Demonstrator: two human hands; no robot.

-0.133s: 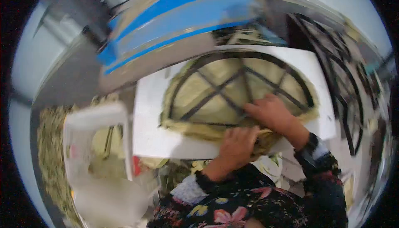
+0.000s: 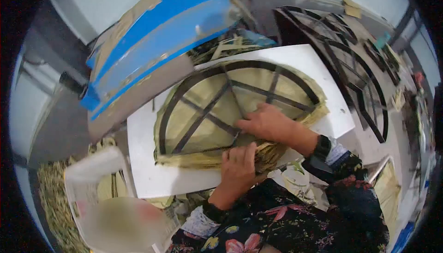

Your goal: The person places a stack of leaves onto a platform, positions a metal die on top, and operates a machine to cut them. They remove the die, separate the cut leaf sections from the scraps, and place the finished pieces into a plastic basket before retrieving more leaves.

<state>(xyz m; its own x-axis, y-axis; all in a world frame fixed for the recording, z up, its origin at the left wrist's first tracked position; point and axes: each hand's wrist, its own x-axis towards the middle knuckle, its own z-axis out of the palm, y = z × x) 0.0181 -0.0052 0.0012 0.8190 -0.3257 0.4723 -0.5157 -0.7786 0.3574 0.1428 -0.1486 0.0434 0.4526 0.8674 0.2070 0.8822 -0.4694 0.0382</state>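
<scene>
A half-round, fan-shaped dark frame (image 2: 210, 110) with crossing struts lies on a white board (image 2: 140, 172). Pale yellow-green sheet material (image 2: 191, 121), like dried leaf, fills it and sticks out past its rim. Along the frame's straight near edge runs a bunched, ragged strip of the same material (image 2: 194, 161). My left hand (image 2: 237, 170) has its fingers closed over that near edge. My right hand (image 2: 272, 123) rests on the frame near the meeting point of the struts, fingers curled; what lies under them is hidden.
Several more dark frames (image 2: 369, 91) lie to the right. A cardboard box with blue tape (image 2: 161, 27) stands behind the board. At left, a white bin (image 2: 99, 160) holds pale pieces, beside heaped dry strips (image 2: 50, 197). A blurred round shape (image 2: 124, 225) covers part of the bin.
The whole view has swung, so the board and frame appear further left and more tilted. Both hands keep about the same places on the frame.
</scene>
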